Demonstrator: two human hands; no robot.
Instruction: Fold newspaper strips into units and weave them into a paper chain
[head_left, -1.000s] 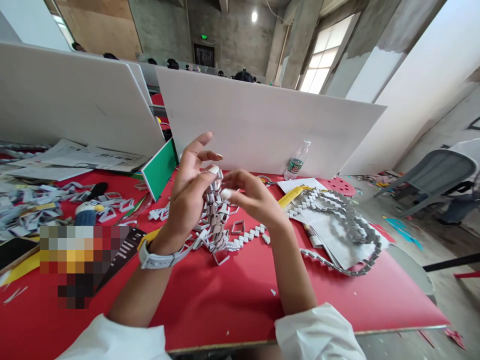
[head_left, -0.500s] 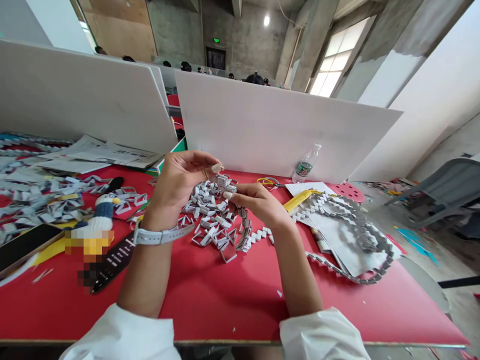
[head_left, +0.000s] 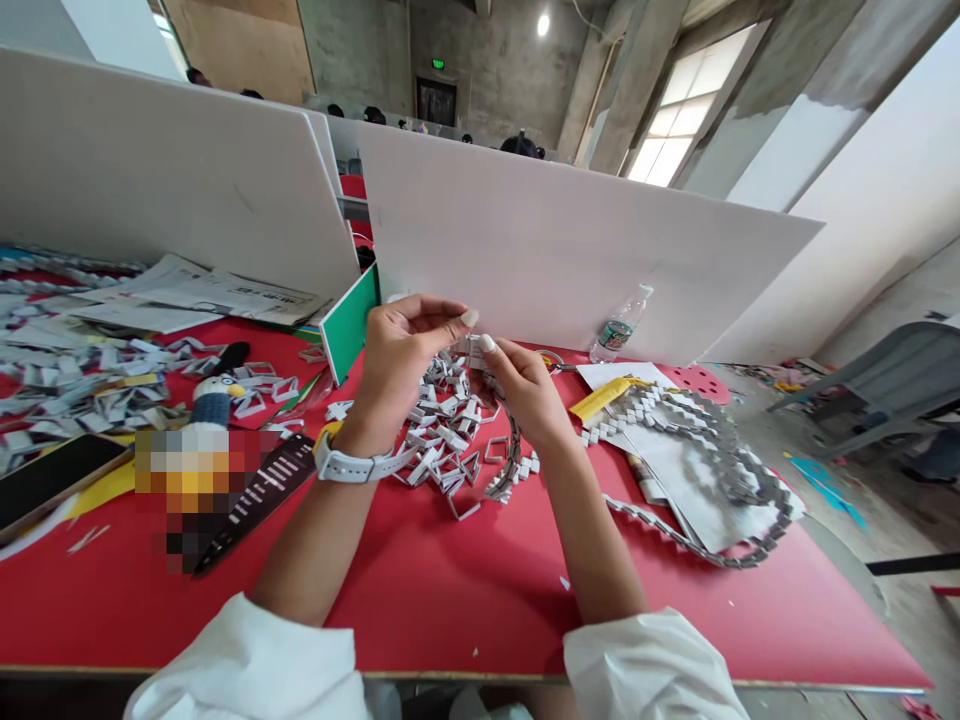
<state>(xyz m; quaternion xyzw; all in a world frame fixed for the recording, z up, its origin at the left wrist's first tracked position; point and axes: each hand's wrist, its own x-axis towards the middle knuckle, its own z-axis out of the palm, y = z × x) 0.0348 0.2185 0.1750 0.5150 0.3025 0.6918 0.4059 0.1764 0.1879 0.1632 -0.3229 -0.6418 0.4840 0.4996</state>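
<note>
Right, above the red tabletop [head_left: 465, 600] the left hand [head_left: 401, 350] and right hand [head_left: 525, 385] pinch one end of a grey folded-paper link chain [head_left: 512, 452], fingertips closed, its tail draping onto a pile of loose paper links [head_left: 442, 440].

Concrete hall with a ceiling lamp [head_left: 543, 24], a bright tall window [head_left: 679, 120], white partition boards [head_left: 570, 250] behind a red table [head_left: 450, 610], and a grey chair [head_left: 885, 385] at right.
</note>
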